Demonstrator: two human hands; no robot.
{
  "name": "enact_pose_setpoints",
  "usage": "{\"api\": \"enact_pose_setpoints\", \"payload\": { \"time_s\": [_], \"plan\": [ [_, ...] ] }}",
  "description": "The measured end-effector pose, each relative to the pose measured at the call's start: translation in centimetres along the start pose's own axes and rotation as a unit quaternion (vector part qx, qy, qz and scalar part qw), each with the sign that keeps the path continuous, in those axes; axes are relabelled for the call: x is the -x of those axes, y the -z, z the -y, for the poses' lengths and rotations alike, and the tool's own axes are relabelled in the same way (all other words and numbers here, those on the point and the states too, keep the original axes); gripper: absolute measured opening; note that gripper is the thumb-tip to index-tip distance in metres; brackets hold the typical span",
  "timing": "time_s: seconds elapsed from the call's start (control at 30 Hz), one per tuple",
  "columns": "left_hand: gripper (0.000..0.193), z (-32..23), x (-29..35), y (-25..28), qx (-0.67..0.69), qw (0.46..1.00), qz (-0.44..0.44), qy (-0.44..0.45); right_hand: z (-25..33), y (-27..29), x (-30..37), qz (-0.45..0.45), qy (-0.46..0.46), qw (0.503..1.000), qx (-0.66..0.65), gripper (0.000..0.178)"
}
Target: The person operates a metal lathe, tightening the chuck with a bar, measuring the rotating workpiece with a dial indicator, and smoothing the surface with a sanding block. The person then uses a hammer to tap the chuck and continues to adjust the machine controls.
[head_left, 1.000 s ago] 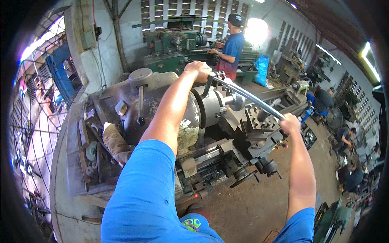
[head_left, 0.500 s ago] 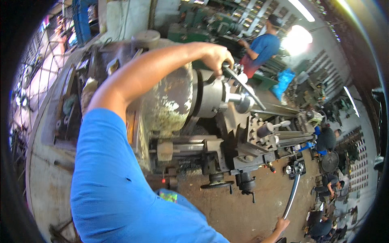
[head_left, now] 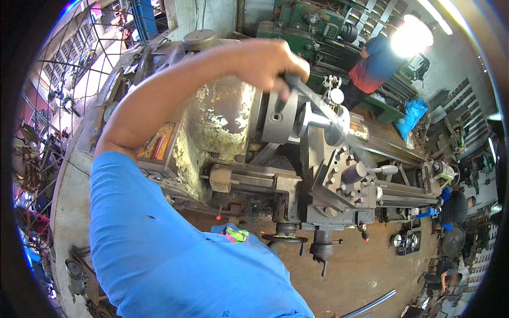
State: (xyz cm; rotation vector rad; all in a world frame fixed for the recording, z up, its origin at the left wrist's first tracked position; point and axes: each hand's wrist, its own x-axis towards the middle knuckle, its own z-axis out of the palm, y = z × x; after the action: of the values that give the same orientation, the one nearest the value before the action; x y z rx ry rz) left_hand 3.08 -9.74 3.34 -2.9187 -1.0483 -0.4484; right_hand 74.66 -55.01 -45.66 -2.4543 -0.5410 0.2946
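My left hand (head_left: 270, 66) is closed around the dark end of a chuck key (head_left: 319, 103), whose long bar slants down to the right. Motion blurs the hand and bar. Below it sits the round grey lathe chuck (head_left: 279, 121), with a square socket in its side. A shiny stepped metal workpiece (head_left: 336, 129) with round flanges projects right from the chuck. Whether the key sits in a socket is hard to see. At the lower edge a bright metal tube (head_left: 369, 305) shows only in part. My right hand is out of the picture.
The worn headstock (head_left: 222, 124) stands left of the chuck, the tool post (head_left: 344, 177) to its right. Handwheels (head_left: 286, 238) jut over the brown floor. A white round dial (head_left: 336, 96) is behind the workpiece. One person (head_left: 371, 63) stands at a green machine; others are far right.
The view has shifted, so the lathe sits differently in it. My left hand still grips the chuck key. My right hand and most of the metal tube have dropped out of view below.
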Motion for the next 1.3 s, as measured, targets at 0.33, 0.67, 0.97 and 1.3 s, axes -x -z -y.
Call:
{"api": "enact_pose_setpoints", "payload": {
  "time_s": [0.33, 0.67, 0.97, 1.3],
  "plan": [
    [0.036, 9.8, -4.7, -1.9, -0.110, 0.958, -0.156, 0.212, 0.9, 1.2, -9.5, -0.036, 0.067, 0.996, -0.055, 0.046],
    [0.048, 12.9, -5.8, -6.1, -0.037, 0.948, -0.139, 0.284, 6.3, 3.1, -14.2, -0.085, 0.315, 0.945, 0.028, 0.030],
    [0.036, 13.0, -5.1, -5.4, 0.011, 0.954, -0.115, 0.278, 12.2, 3.0, -14.6, -0.100, 0.135, 0.986, -0.005, 0.023],
    [0.033, 8.6, -3.1, -5.7, -0.007, 0.963, -0.111, 0.245, 17.9, 2.0, -15.3, 0.041, 0.098, 0.981, -0.161, 0.024]
  ]
}}
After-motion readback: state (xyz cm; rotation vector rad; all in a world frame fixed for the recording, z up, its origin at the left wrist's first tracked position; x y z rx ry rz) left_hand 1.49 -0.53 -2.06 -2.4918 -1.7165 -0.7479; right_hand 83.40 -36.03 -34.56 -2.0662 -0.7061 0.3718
